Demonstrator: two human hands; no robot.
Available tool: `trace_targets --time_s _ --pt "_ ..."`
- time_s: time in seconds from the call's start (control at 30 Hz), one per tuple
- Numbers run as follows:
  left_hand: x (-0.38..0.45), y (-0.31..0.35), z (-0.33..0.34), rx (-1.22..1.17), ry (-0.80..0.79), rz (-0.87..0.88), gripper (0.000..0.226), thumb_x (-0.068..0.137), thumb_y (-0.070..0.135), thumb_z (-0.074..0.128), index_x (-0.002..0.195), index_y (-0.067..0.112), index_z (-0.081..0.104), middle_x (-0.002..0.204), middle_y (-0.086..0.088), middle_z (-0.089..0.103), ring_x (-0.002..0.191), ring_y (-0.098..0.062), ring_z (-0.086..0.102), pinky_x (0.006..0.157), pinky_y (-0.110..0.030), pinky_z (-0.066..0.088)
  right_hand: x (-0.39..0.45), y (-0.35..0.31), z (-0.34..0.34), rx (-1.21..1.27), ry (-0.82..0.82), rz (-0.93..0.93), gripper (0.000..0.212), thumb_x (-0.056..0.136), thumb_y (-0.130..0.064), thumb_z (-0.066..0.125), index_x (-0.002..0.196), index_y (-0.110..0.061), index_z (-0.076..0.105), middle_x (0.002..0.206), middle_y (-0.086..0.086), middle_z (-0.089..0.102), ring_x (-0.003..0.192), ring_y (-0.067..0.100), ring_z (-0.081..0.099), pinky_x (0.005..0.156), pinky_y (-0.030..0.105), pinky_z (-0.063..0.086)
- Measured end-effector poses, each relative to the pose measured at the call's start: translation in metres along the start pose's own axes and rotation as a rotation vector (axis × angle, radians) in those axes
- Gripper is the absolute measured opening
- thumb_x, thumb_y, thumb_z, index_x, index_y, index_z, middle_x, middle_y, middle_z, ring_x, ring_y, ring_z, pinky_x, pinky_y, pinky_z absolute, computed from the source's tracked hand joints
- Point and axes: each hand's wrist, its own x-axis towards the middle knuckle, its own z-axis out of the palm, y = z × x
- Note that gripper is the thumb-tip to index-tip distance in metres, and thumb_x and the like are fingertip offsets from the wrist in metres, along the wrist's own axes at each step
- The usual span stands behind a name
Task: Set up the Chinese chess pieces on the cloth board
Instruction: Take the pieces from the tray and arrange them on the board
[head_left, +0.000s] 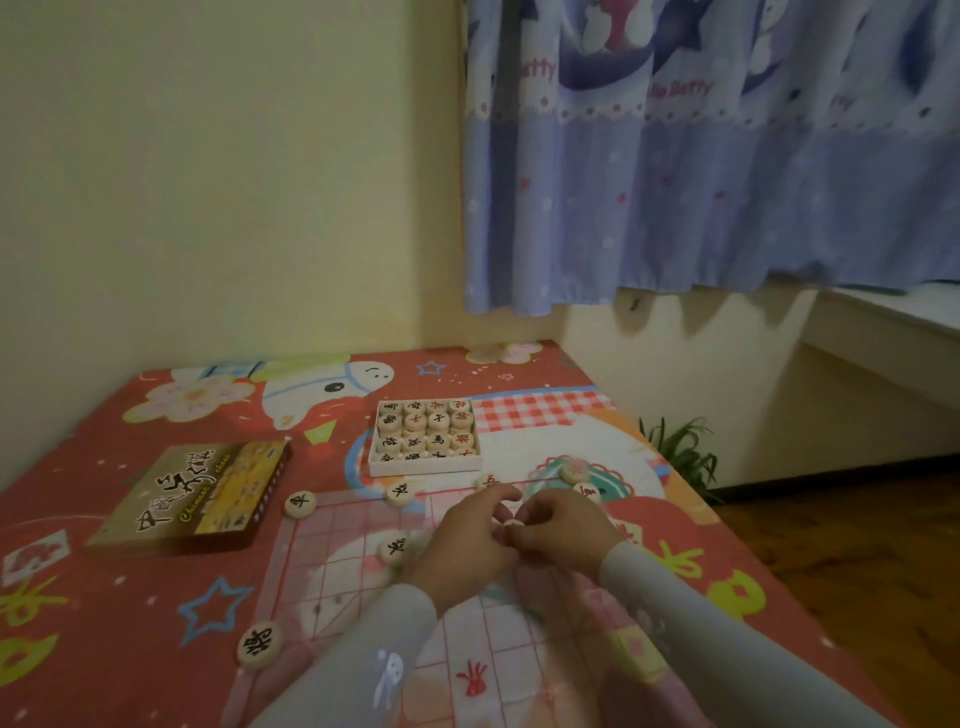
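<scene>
A translucent cloth board (332, 566) with a red grid lies on the bed. My left hand (467, 545) and my right hand (563, 530) meet above its far half, fingers curled together round a small pale chess piece (513, 524). Round wooden pieces lie about the board: one with a black character at the far left corner (300, 504), one on the far edge (400, 491), one on the grid (393, 548), one off the near left edge (260, 644). More pieces (586, 491) sit beyond my right hand. A white tray (423, 465) holds several pieces in rows.
The chess box lid (192, 499) lies to the left of the board on the red patterned bedsheet (130, 597). The bed's right edge drops to a wooden floor (857, 545). A small plant (680, 452) stands by the wall. A blue curtain (701, 156) hangs behind.
</scene>
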Motion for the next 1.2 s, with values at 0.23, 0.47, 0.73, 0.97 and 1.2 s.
trace_targets --time_s 0.23,0.47,0.73,0.97,1.2 --pt "0.005 0.003 0.006 0.010 -0.039 0.015 0.053 0.075 0.004 0.066 0.121 0.028 0.057 0.108 0.002 0.058 0.094 -0.017 0.065 0.082 -0.030 0.056 -0.005 0.010 -0.008 -0.172 0.091 -0.042 0.024 0.077 -0.034 0.071 0.092 -0.016 0.073 0.086 -0.001 0.071 0.082 0.012 0.064 0.067 0.023 0.049" --pt "0.011 -0.003 -0.012 0.188 0.045 -0.009 0.034 0.087 0.019 0.063 0.120 0.025 0.058 0.112 0.006 0.060 0.101 -0.010 0.059 0.088 -0.029 0.053 -0.013 0.051 -0.042 -0.235 0.330 0.044 0.028 0.084 -0.037 0.066 0.108 -0.023 0.069 0.105 0.001 0.069 0.088 0.017 0.061 0.072 0.025 0.046" --pt "0.028 -0.005 -0.029 0.574 0.096 0.061 0.038 0.096 0.039 0.049 0.128 0.020 0.056 0.129 0.000 0.055 0.112 -0.017 0.053 0.093 -0.030 0.043 -0.020 0.072 -0.053 -0.284 0.367 0.071 0.022 0.086 -0.042 0.064 0.102 -0.027 0.065 0.101 -0.004 0.066 0.086 0.012 0.060 0.072 0.026 0.053" --pt "0.063 -0.008 -0.066 0.736 0.139 -0.009 0.040 0.098 0.037 0.046 0.129 0.014 0.056 0.129 -0.008 0.055 0.120 -0.024 0.050 0.096 -0.034 0.041 -0.002 0.067 -0.037 -0.372 0.313 -0.024 0.017 0.089 -0.041 0.059 0.094 -0.027 0.067 0.099 -0.006 0.067 0.082 0.011 0.058 0.073 0.024 0.050" --pt "0.104 -0.022 -0.096 0.841 0.173 -0.041 0.032 0.094 0.029 0.047 0.118 0.013 0.062 0.118 -0.010 0.061 0.105 -0.027 0.058 0.085 -0.035 0.049 0.020 0.050 -0.046 -0.365 0.385 -0.070 0.023 0.088 -0.042 0.058 0.094 -0.022 0.069 0.101 -0.005 0.058 0.086 0.010 0.053 0.068 0.023 0.043"
